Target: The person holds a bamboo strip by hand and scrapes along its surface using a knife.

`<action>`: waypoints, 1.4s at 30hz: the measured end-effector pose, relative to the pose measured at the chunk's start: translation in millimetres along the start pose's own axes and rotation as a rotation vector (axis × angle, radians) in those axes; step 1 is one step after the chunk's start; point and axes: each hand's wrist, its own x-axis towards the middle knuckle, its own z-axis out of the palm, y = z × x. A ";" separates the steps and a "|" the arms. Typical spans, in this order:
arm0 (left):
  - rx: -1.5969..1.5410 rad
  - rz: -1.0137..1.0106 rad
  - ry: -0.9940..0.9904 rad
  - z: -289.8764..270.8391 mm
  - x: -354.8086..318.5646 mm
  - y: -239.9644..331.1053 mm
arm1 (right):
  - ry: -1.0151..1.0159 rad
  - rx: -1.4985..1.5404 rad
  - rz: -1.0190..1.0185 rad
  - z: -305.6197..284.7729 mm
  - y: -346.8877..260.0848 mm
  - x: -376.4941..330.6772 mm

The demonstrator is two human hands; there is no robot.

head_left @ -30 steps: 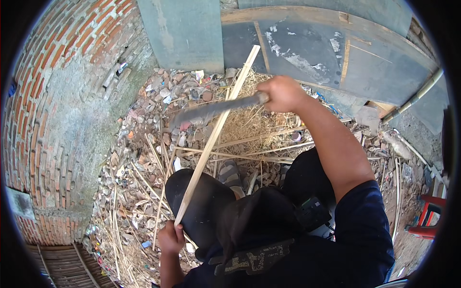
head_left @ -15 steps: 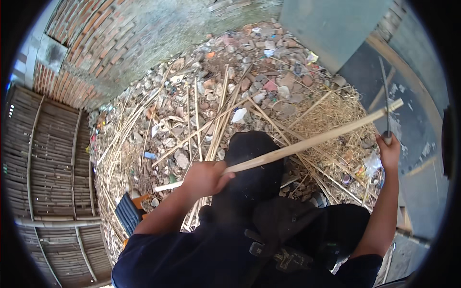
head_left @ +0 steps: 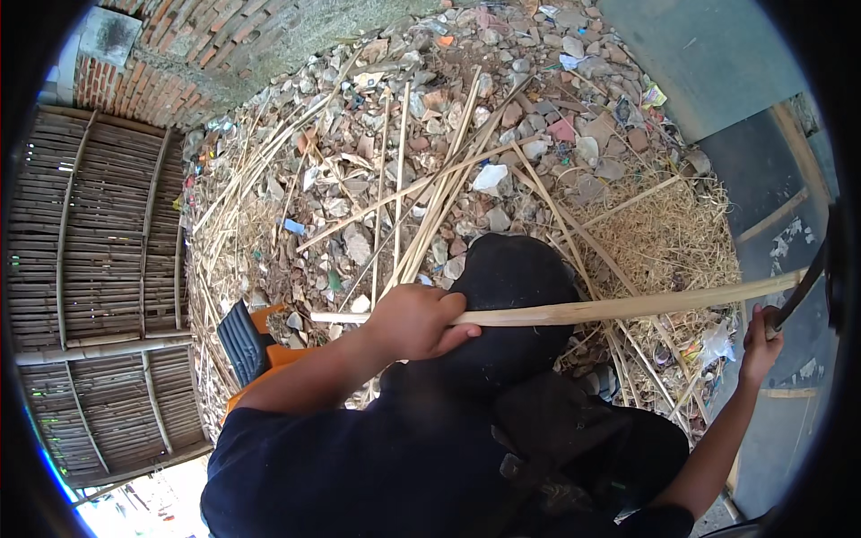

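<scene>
Our left hand (head_left: 414,320) is clamped around a long pale split bamboo strip (head_left: 619,308) lying level across our dark-clad knee (head_left: 516,287). Our right hand (head_left: 760,345) is closed on a dark-handled blade (head_left: 801,289) touching the strip's far end. Beyond: loose bamboo slats (head_left: 430,193) on rubble, brick wall (head_left: 206,45).

outdoor work yard, rubble ground (head_left: 538,108) w/ bamboo strips (head_left: 430,206), brick wall (head_left: 179,54), woven bamboo panel (head_left: 99,296)
</scene>
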 end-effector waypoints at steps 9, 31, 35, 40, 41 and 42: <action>-0.002 0.034 0.029 4.5 -14.3 -18.9 | 0.054 -0.140 -0.044 17.9 -25.9 -18.3; -0.077 -0.043 -0.038 0.8 44.5 11.8 | -0.095 -0.172 -0.022 30.1 -49.9 -13.3; -0.057 -0.042 -0.064 1.2 59.5 21.5 | -0.111 -0.253 0.001 17.0 -43.3 -21.9; -0.022 0.040 0.022 8.0 60.0 22.3 | -0.088 -0.317 0.002 -8.5 -58.8 -38.9; -0.050 0.056 0.049 12.8 55.9 16.8 | -0.045 -0.388 -0.065 -10.5 -63.7 -43.9; -0.049 0.075 0.065 18.0 51.7 12.3 | -0.024 -0.390 -0.077 -10.9 -67.3 -49.6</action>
